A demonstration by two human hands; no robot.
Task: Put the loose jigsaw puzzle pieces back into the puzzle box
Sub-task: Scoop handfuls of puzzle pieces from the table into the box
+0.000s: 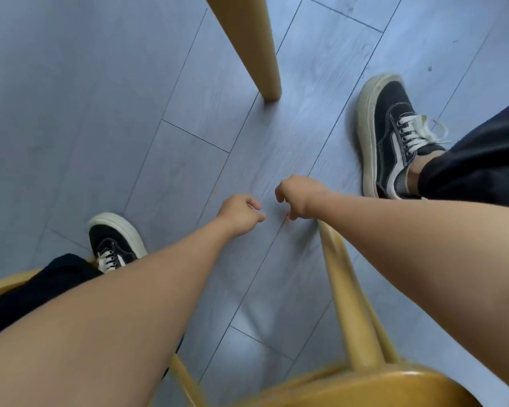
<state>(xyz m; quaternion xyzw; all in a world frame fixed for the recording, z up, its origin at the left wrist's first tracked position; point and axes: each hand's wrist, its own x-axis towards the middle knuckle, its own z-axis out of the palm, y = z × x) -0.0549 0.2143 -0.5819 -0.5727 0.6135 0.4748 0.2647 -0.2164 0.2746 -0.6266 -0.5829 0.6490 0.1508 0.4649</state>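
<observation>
L hand & R hand low over floor, fingers curled, maybe pinching pieces, can't tell.

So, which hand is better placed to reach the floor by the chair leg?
Probably the right hand: its curled fingers point down at the floor beside the chair leg. The left hand is curled sideways, farther away. No piece clearly shows.

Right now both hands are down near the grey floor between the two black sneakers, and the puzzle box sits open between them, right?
Not quite. The head view shows no puzzle box: only bare grey floor lies between the left hand and right hand. Both black sneakers flank them as you said.
</observation>
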